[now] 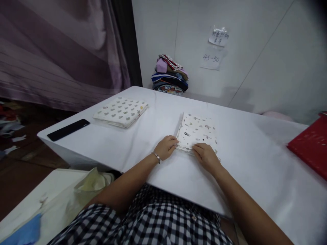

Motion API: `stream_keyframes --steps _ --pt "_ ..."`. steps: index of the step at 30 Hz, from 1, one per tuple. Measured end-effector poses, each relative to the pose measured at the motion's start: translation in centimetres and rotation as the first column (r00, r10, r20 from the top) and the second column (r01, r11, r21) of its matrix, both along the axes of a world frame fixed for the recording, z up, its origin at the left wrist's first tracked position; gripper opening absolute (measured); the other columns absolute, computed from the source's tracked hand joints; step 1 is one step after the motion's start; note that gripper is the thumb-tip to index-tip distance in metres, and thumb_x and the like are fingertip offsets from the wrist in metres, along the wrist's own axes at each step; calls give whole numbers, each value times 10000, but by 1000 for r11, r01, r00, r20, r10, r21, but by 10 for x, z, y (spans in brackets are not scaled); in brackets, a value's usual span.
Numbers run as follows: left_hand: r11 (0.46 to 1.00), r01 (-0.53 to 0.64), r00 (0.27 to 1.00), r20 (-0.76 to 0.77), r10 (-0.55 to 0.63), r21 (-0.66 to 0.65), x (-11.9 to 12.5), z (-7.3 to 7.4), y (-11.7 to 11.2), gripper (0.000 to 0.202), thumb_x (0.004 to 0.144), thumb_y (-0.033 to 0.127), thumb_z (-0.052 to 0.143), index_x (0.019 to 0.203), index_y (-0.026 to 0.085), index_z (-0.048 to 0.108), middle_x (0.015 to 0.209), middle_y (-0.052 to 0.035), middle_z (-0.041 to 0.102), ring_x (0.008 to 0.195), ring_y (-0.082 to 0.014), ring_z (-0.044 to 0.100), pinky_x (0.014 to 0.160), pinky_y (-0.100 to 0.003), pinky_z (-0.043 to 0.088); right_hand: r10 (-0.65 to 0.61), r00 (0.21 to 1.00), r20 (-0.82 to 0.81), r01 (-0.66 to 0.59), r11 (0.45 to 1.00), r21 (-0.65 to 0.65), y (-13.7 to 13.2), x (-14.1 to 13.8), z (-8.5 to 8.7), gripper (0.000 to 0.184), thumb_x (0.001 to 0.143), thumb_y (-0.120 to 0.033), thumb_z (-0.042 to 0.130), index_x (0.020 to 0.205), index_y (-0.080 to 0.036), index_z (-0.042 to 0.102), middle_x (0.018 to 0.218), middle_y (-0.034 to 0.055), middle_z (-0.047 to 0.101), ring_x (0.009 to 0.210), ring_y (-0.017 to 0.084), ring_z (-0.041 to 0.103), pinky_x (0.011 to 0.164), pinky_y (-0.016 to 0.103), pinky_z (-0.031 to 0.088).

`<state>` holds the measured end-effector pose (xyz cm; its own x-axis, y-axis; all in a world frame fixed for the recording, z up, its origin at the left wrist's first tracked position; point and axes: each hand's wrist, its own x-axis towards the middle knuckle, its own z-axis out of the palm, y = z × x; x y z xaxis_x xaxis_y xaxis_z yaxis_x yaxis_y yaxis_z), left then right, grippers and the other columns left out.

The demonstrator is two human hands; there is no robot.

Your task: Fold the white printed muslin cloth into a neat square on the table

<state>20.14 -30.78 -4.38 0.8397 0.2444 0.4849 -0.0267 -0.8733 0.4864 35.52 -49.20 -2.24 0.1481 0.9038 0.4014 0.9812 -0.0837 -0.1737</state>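
A folded white cloth with small dark prints (198,131) lies on the white table (158,112) in front of me. My left hand (166,147), with a bracelet at the wrist, pinches the cloth's near left corner. My right hand (205,155) rests on the cloth's near edge, fingers curled over it. A second folded white cloth with grey prints (121,111) lies apart at the far left of the table.
A black phone (68,129) lies near the table's left edge. A pile of coloured folded fabrics (170,75) stands against the wall at the back. A red cloth (313,144) lies at the right edge. Purple curtain hangs at left.
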Motion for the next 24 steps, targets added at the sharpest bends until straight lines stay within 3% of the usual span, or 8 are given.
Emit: stream_keyframes --steps 4,7,10,14,24 --pt "999 -23 1000 -9 23 -28 0 0 -3 279 813 180 520 1082 204 593 1051 -62 556 979 -175 528 857 -334 472 15 1000 0 -15 1000 -20 21 -9 0 238 904 -245 439 934 -187 668 900 89 634 820 205 551 736 337 423" --pt "986 -109 993 -49 103 -128 0 1 -4 319 768 189 560 1086 206 567 1044 -44 553 914 -155 557 801 -301 490 21 1000 0 -21 999 -34 35 -18 0 224 903 -255 453 901 -183 666 860 81 616 790 197 532 718 325 410" --pt "929 -230 971 -137 197 -289 0 0 -2 302 727 231 603 1023 198 551 935 -12 585 742 -123 569 674 -265 494 8 1000 4 -8 999 -47 44 -25 -1 218 901 -248 459 876 -178 663 832 79 601 769 196 517 696 318 402" --pt "846 -229 968 -207 144 -481 -1 1 2 214 719 275 617 906 195 551 764 31 605 652 -104 562 621 -236 472 -7 1000 -9 7 999 -37 50 -28 -2 221 906 -234 445 876 -183 658 805 75 588 751 191 512 672 309 395" --pt "833 -249 955 -268 127 -493 -1 5 2 132 703 294 624 761 186 575 660 40 588 623 -111 540 571 -223 420 -41 988 -151 39 999 -18 56 -29 -3 232 899 -212 444 779 -202 643 760 41 578 754 170 517 652 275 391"
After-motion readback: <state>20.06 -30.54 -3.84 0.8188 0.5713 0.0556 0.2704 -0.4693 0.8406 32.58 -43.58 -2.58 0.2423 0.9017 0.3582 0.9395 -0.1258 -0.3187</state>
